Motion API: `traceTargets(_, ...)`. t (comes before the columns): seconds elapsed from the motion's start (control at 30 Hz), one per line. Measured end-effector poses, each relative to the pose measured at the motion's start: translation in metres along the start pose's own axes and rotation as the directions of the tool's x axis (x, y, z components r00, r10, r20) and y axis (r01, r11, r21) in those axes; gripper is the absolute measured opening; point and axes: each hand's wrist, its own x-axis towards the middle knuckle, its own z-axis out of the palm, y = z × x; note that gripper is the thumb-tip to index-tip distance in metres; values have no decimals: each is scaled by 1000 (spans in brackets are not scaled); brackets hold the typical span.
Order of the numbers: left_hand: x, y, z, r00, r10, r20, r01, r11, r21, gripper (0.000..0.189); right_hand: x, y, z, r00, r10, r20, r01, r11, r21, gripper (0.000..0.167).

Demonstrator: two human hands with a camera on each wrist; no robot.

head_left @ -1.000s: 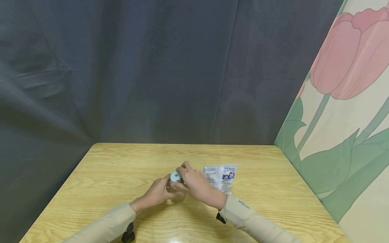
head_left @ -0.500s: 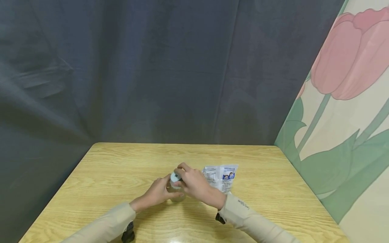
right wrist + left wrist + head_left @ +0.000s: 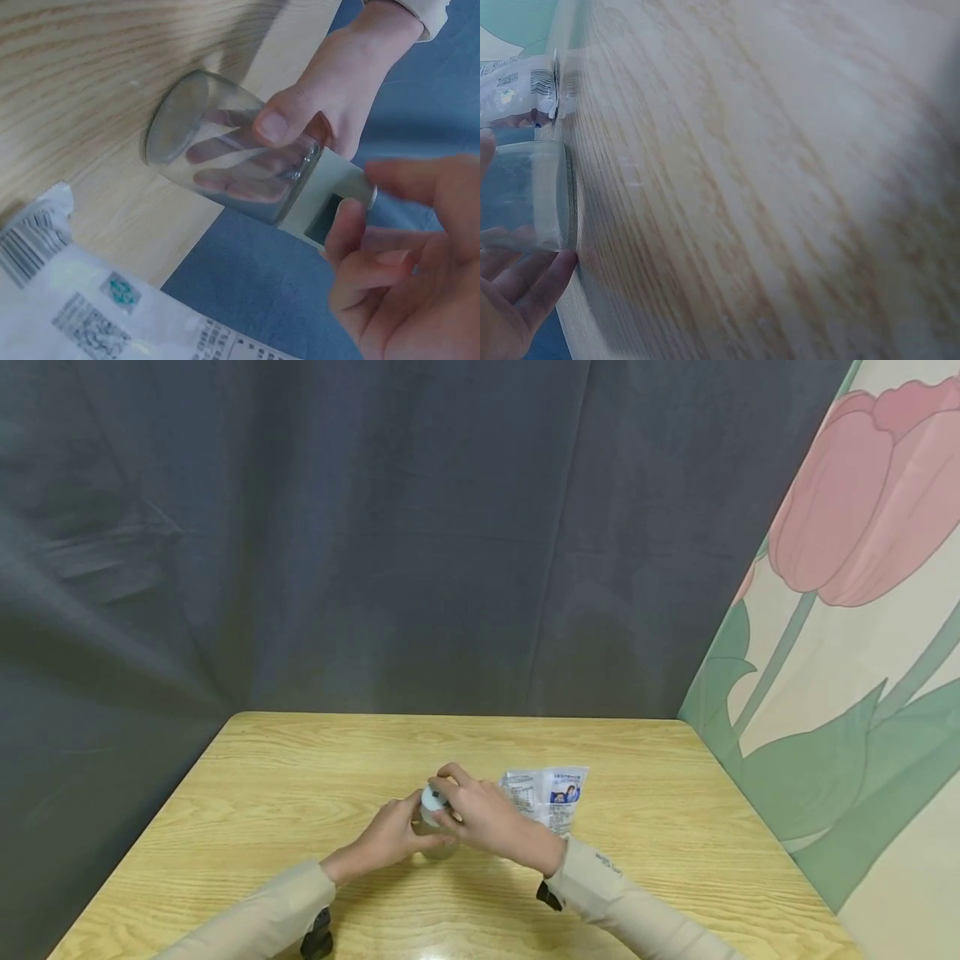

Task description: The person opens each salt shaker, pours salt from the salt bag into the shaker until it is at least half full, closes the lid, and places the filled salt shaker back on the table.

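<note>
A clear glass jar (image 3: 177, 127) stands upright on the table, with nothing visible inside it. Its pale lid (image 3: 431, 802) has a dark square mark on the side, seen in the right wrist view. My left hand (image 3: 386, 835) grips the jar's body from the left, thumb in front and fingers behind, showing through the glass. From the right, my right hand (image 3: 486, 817) holds the lid between its thumb and curled fingers. In the left wrist view the jar's base touches the table, and the lid is out of frame.
Just right of the jar, a white printed plastic bag (image 3: 558, 795) stands partly behind my right hand. The wood-grain table (image 3: 300, 768) ends at a dark curtain (image 3: 450, 568) behind. A tulip-patterned wall (image 3: 847, 693) runs along the right.
My right hand's fingers and thumb have shifted slightly around the lid, and its wrist has moved a little. The left hand, the jar and the bag have stayed in place.
</note>
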Motion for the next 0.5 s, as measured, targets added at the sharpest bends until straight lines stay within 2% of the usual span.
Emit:
traceTargets(0.13,0,0,0,1000,-20,-5,20,1000,22,65,0,1,2,998,38,-52,-37,999,16,44)
traceTargets(0.27,1,0,1,999,-46,6,46,999,16,63,0,1,4,994,88,-68,-86,996,25,40)
traceTargets(0.5,1,0,0,998,-57,3,57,998,28,64,1,2,0,998,12,-63,-12,1000,2,35)
